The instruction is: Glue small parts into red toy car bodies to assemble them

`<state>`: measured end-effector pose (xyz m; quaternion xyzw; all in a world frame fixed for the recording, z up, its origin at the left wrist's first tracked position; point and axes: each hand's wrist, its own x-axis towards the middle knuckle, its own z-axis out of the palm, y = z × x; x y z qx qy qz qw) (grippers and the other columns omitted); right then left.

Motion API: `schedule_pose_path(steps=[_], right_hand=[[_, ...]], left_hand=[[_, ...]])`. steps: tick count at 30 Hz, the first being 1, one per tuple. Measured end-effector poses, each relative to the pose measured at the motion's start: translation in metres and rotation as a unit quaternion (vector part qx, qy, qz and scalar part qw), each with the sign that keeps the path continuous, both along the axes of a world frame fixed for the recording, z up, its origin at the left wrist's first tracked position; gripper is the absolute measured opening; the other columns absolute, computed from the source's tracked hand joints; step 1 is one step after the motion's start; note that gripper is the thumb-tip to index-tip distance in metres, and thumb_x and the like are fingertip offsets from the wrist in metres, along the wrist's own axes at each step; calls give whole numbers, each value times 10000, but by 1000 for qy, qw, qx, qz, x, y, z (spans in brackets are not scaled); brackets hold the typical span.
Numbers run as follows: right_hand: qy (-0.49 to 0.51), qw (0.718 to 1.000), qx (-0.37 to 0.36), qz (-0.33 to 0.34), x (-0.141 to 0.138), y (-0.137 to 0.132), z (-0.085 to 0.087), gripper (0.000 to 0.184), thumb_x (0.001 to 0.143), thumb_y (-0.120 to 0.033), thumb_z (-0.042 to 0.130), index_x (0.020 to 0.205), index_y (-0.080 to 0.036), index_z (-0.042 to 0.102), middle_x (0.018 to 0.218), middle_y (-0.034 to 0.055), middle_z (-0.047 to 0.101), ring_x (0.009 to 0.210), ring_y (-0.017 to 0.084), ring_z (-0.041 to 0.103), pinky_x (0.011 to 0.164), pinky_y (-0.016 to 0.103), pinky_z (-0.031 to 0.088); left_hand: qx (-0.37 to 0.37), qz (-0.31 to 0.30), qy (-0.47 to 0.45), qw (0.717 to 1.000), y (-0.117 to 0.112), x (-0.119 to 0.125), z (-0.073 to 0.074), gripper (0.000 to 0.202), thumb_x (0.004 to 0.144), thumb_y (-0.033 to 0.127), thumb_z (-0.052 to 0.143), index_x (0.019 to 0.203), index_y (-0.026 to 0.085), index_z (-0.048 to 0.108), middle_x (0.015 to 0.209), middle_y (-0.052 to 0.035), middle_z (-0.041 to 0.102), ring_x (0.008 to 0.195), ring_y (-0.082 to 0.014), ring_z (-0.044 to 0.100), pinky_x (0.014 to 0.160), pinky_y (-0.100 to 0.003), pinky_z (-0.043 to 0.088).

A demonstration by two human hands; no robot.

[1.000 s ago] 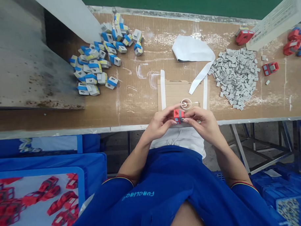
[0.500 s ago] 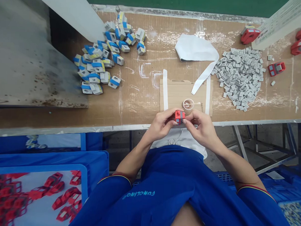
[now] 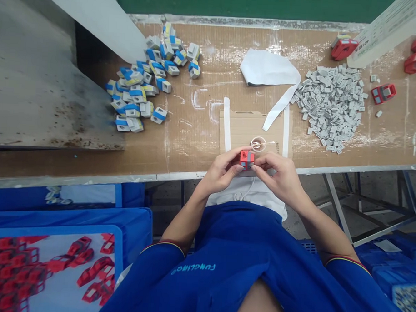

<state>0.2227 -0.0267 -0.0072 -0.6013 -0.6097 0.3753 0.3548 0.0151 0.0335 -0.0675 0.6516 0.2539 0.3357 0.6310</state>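
My left hand (image 3: 221, 173) is closed around a small red toy car body (image 3: 246, 158) with grey and blue areas, held up at the table's front edge. On the toy's right side, the thumb and forefinger of my right hand (image 3: 278, 175) are pinched together against it. Whether a small part sits between those fingertips is hidden. Just beyond my hands stands a small round cup (image 3: 258, 144) with a white-tipped cotton swab (image 3: 268, 143) lying across it. Cup and swab rest on a cardboard sheet (image 3: 243, 123) taped along both sides.
Many small grey pieces (image 3: 332, 105) lie heaped at right, near a red toy car (image 3: 383, 93). White, blue and yellow toy parts (image 3: 135, 92) are piled at left beside a metal box (image 3: 33, 86). A white cloth strip (image 3: 269, 69) lies behind. Red car bodies (image 3: 13, 267) fill a blue crate lower left.
The toy stays between both hands at nearly the same spot. My right fingertips have shifted slightly along its side, and the whole view has moved a little.
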Motion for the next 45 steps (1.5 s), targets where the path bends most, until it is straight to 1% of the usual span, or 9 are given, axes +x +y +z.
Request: schedule_pose_path(steps=[2,6,11,18,24,33,37,42,45], right_hand=[[-22,1000,9,14,1,0,0,116,979,-187,672,872,-221,698,815,25,758,710,156,669,663,275,498],[-28,999,14,38,2,0,-4,151,983,-196,646,836,-229,647,752,9,708,652,147,617,621,265,462],[-34,999,-1,42,2,1,-7,171,972,-225,636,804,-234,607,716,2,674,630,146,589,615,268,438],[-34,996,-71,36,0,8,5,136,938,-217,642,805,-232,621,714,11,716,627,158,628,644,283,457],[-47,996,-73,28,-1,10,12,120,939,-226,661,825,-234,626,731,16,719,657,166,640,638,282,443],[-2,998,-55,22,-4,9,-2,186,919,-258,645,755,-246,559,619,-26,621,548,135,541,567,270,396],[-15,999,-40,17,-7,4,2,153,936,-241,650,793,-241,597,681,-1,682,595,153,604,603,285,443],[-37,999,10,-11,-10,-3,8,107,973,-225,648,871,-251,630,802,27,721,698,181,633,677,312,492],[-36,999,26,-19,-10,-7,10,122,995,-228,635,877,-256,625,813,25,706,699,178,615,684,313,497]], left_hand=[[10,6,5,1000,0,0,0,467,1078,395,632,1497,191,653,1371,-162,758,1152,-253,764,972,-331,615],[34,7,41,999,0,0,0,437,1080,404,623,1427,145,682,1181,-134,794,983,-216,752,863,-299,592],[33,2,76,997,1,-1,2,457,1087,447,598,1400,124,675,1061,-100,772,837,-167,683,767,-270,542],[4,8,50,999,1,0,-1,512,1070,521,622,1398,134,685,994,-85,765,773,-162,659,686,-252,507],[-38,-10,19,999,2,3,-2,536,1060,531,646,1443,156,663,1100,-117,783,857,-193,740,770,-274,581],[-25,-1,25,999,2,-1,-2,496,1057,510,659,1395,150,699,1089,-103,779,843,-174,707,763,-264,561],[-9,3,2,1000,2,-1,-3,467,1055,501,663,1376,164,703,1074,-95,771,881,-185,705,796,-273,568],[-21,-9,-11,1000,4,1,0,441,1059,490,661,1387,199,701,1169,-107,778,1035,-229,734,956,-328,572],[-26,-23,-9,999,5,1,3,432,1057,482,667,1378,195,709,1144,-105,780,1028,-229,730,944,-326,570]])
